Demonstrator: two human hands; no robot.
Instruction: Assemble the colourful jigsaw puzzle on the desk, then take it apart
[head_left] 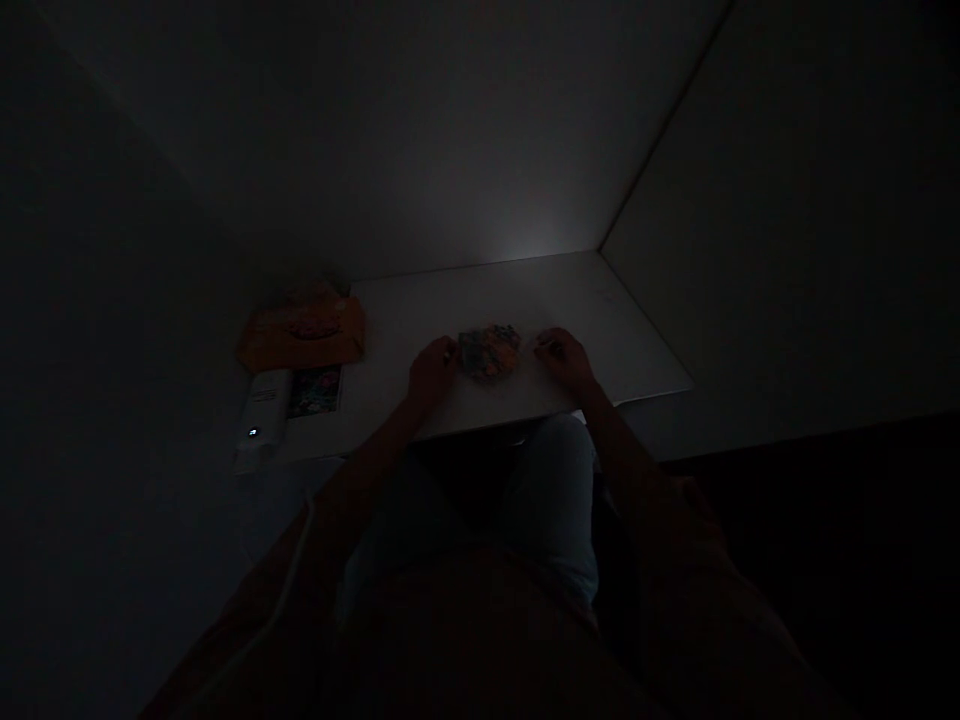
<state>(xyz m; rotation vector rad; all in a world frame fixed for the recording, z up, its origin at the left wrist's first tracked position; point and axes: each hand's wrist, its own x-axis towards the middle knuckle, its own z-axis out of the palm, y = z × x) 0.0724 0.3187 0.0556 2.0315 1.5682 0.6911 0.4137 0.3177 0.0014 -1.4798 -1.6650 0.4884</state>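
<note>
In the dim head view, a clear plastic bag [489,354] of small orange and blue-grey pieces lies on the white table [409,305]. The pieces look like jigsaw puzzle pieces, though the darkness blurs them. My left hand [433,371] is closed at the bag's left edge, thumb and fingers drawn together. On the other side, my right hand [565,360] has its fingers curled in a pinch, where a faint sheen of plastic runs from the bag to the fingertips. Exactly how each hand grips the plastic is hard to see.
An orange box [304,333] sits at the table's left end. In front of it are a white device [264,405] with a small lit display and a dark printed picture [315,390]. Walls rise behind and to the right. A pale cable [289,580] crosses my left arm.
</note>
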